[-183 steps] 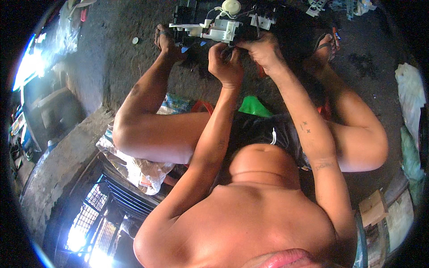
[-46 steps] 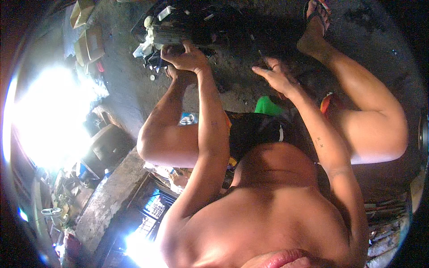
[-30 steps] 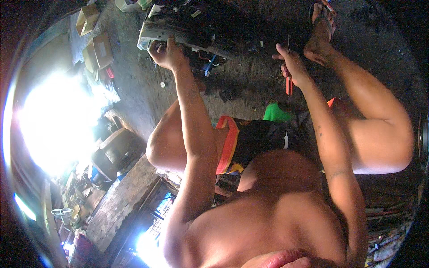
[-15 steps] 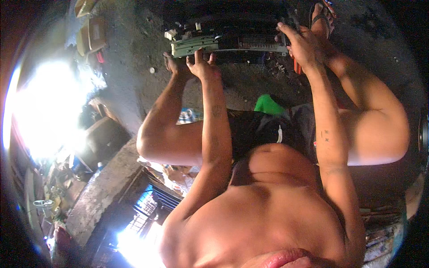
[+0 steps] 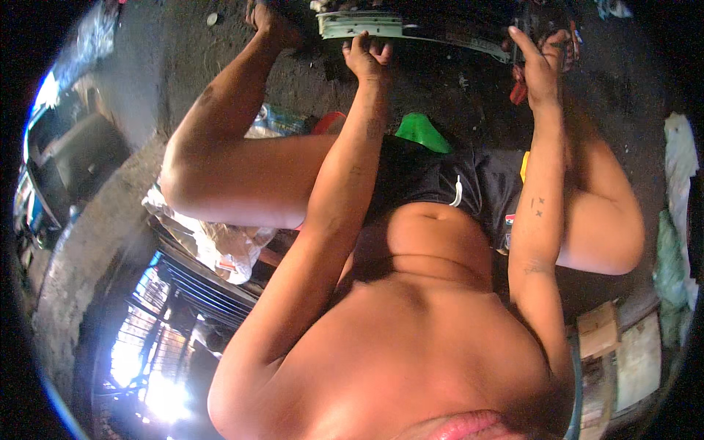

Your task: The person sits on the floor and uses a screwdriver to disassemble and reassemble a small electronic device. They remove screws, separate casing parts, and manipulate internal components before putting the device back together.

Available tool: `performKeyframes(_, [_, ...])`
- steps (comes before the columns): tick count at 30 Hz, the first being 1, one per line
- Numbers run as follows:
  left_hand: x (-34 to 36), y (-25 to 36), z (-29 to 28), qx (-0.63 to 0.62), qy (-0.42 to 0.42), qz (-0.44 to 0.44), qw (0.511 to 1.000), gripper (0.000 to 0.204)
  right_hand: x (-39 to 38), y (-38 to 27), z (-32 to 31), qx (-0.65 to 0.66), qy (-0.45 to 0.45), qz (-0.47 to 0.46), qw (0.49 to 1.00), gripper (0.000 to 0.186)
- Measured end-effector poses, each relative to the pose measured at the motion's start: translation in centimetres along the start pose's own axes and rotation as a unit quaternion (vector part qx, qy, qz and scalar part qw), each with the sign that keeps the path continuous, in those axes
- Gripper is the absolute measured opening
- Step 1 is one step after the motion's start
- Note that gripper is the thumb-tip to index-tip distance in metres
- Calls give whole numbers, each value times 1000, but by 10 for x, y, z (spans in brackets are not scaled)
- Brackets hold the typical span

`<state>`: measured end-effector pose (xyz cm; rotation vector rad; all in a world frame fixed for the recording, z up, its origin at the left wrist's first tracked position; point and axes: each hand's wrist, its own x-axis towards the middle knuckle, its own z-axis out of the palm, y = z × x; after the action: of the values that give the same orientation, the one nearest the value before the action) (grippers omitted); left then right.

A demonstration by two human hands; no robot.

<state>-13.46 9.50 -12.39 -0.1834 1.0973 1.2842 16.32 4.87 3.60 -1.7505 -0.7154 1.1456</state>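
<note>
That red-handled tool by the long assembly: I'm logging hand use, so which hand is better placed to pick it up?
Right, probably. The right hand is at the red-handled tool, while the left hand grips the long assembly's pale end, well away from it.

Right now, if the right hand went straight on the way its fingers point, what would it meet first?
Probably the dark end of the long machine part just beyond the right hand. The fingers look almost on it, though depth is unclear.
</note>
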Motion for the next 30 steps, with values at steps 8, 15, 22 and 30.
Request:
performKeyframes(8, [-41, -8, 42, 57, 51, 89, 993, 60, 7, -13, -3, 29, 5, 31, 999, 19])
performKeyframes(15, [-51, -21, 54, 108, 96, 107, 984, 39, 14, -23, -4, 14, -25, 58, 998, 18])
performKeyframes(22, [-95, -34, 76, 156, -50, -186, 969, 24, 21, -30, -2, 7, -35, 39, 999, 20])
performKeyframes(30, [-109, -34, 106, 63, -76, -275, 956, 16, 39, -18, -7, 9, 3, 61, 998, 22])
